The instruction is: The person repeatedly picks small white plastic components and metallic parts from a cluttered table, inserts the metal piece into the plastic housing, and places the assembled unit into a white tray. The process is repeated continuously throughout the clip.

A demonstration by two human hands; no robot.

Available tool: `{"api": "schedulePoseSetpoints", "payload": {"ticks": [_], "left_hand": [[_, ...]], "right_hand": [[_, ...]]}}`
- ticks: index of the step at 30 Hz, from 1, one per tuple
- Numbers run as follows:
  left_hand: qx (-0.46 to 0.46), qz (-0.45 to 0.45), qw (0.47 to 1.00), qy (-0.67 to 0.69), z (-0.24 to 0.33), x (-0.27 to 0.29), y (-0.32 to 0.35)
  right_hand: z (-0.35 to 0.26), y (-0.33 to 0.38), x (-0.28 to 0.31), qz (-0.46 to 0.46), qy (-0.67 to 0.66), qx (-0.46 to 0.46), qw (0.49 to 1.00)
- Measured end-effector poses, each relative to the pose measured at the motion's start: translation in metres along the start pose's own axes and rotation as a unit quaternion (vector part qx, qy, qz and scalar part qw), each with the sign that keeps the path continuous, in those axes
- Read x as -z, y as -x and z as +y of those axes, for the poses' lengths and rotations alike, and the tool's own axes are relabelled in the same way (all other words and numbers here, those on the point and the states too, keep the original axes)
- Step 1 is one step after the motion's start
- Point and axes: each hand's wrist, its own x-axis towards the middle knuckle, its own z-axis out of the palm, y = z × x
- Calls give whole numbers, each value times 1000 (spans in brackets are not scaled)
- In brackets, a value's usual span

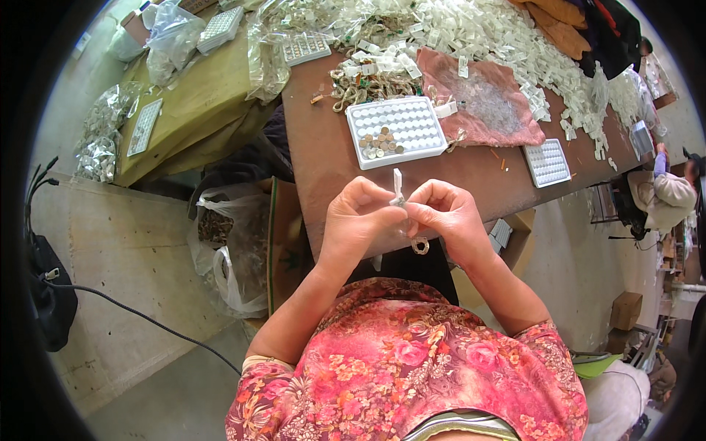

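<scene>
My left hand (358, 218) and my right hand (451, 215) meet over the table's near edge, both closed in a pinch. Between their fingertips stands a small whitish plastic tag (398, 181), its top end pointing up. A beige cord loop (420, 246) hangs below my right hand's fingers; whether it joins the tag is hidden. Just beyond my hands lies a white tray (358, 132) with rows of small hollows. Several round coin-like discs (382, 141) are gathered in its near part.
A heap of see-through plastic pieces (471, 37) covers the table's far side. Loose cords (360, 88) lie behind the tray, beside a pink cloth (507, 110). Another tray (547, 163) sits at right. Plastic bags (243, 250) stand low at left; a person (665, 192) sits far right.
</scene>
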Motion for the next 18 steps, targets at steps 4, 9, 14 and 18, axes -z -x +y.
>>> {"api": "schedulePoseSetpoints", "payload": {"ticks": [4, 9, 14, 18], "left_hand": [[5, -21, 998, -52, 5, 0, 1], [-13, -119, 993, -14, 14, -1, 2], [12, -47, 996, 78, 10, -18, 7], [-5, 35, 991, 129, 6, -24, 7]], "right_hand": [[-5, 4, 7, -22, 45, -3, 999], [4, -2, 15, -101, -85, -74, 989], [15, -3, 12, -108, -172, -85, 976], [14, 2, 4, -65, -207, -60, 974]]}}
